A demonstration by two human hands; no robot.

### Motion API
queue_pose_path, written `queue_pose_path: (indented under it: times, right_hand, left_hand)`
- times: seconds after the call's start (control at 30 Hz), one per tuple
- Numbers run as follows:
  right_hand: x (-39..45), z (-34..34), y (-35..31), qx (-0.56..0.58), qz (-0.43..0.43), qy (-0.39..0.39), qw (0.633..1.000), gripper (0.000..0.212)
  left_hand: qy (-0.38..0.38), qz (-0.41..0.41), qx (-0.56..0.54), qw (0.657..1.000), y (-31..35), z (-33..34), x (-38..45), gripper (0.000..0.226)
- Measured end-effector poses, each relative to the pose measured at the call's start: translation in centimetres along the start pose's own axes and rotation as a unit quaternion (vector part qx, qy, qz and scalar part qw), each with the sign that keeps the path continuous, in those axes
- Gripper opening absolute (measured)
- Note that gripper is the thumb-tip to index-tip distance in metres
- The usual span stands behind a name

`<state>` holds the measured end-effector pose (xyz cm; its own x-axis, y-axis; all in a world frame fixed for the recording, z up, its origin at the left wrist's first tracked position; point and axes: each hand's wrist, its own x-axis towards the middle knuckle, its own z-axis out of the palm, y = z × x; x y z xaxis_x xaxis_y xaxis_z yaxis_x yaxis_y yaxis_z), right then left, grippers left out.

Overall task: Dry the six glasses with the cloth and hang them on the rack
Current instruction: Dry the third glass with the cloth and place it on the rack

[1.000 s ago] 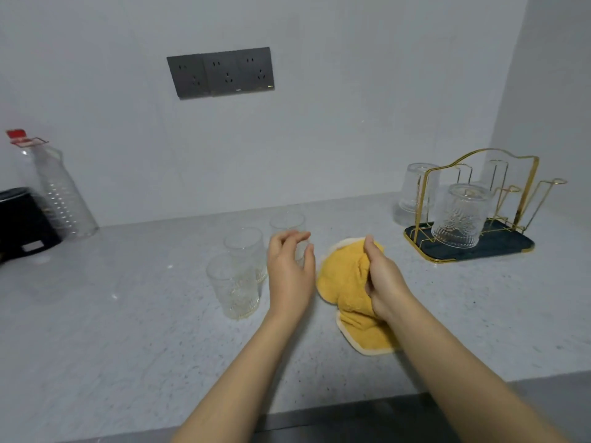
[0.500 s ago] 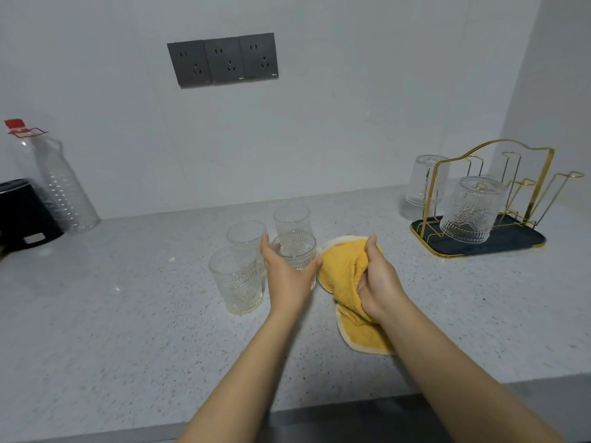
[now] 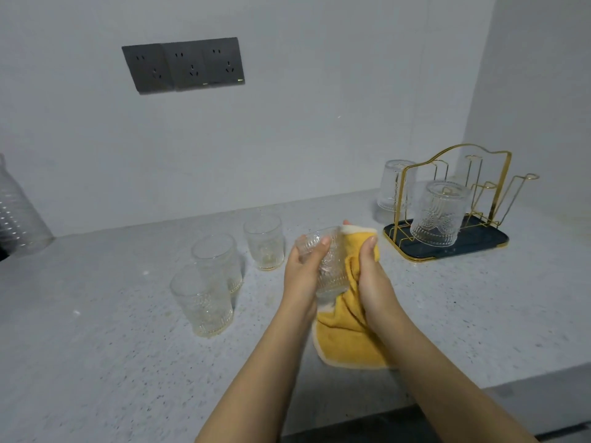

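Observation:
My left hand (image 3: pixel 302 270) grips a clear patterned glass (image 3: pixel 329 266), lifted off the counter and tilted on its side. My right hand (image 3: pixel 371 276) holds the yellow cloth (image 3: pixel 348 334) against that glass; the cloth's lower end hangs down to the counter. Three more glasses stand upright to the left: one at the front (image 3: pixel 201 302), one behind it (image 3: pixel 219 262) and one further back (image 3: pixel 263 243). The gold wire rack (image 3: pixel 447 193) on its dark tray (image 3: pixel 479 247) carries two upturned glasses, one at the front (image 3: pixel 439 215) and one at the back left (image 3: pixel 391 187).
A grey speckled counter (image 3: pixel 112 346) runs to its front edge at the bottom right. A clear plastic bottle (image 3: pixel 16 212) is at the far left. Dark wall sockets (image 3: pixel 184 67) are mounted above. A side wall closes the right beyond the rack.
My left hand took hold of a glass from the group, lifted it and brought it right. My right hand raised the cloth off the counter and pressed it onto the glass.

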<state>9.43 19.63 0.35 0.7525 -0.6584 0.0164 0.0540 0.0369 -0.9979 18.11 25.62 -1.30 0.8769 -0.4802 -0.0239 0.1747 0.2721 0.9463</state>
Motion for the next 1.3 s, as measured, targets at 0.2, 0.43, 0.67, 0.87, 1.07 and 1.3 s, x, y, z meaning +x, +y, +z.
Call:
queue_pose_path:
  times: [0.2, 0.43, 0.67, 0.87, 1.07, 1.3]
  right_hand:
    - [0.0, 0.6, 2.5, -0.248, -0.177, -0.052, 0.951, 0.048]
    - [4.2, 0.9, 2.5, -0.107, -0.038, -0.032, 0.993, 0.057]
    - [3.4, 2.3, 3.9, -0.148, -0.216, -0.035, 0.965, 0.041]
    - [2.4, 1.9, 3.6, -0.122, -0.199, -0.031, 0.972, 0.047]
    - [3.8, 1.5, 3.4, -0.030, -0.030, -0.008, 0.999, 0.046]
    - [3.5, 1.3, 3.8, -0.002, 0.005, 0.011, 1.000, 0.053]
  left_hand:
    - [-0.037, -0.039, -0.007, 0.999, -1.1, 0.1, 0.8, 0.032]
    - [-0.013, -0.058, -0.037, 0.998, -1.3, -0.3, 1.7, 0.038]
    - [-0.029, -0.064, -0.088, 0.994, -1.3, -0.9, 2.2, 0.046]
    - [-0.022, -0.052, -0.079, 0.995, -1.4, -0.8, 2.4, 0.045]
    - [-0.058, -0.046, -0.040, 0.996, -1.4, -0.8, 1.8, 0.050]
    - [-0.054, -0.021, -0.010, 0.998, -0.7, -0.5, 1.6, 0.063]
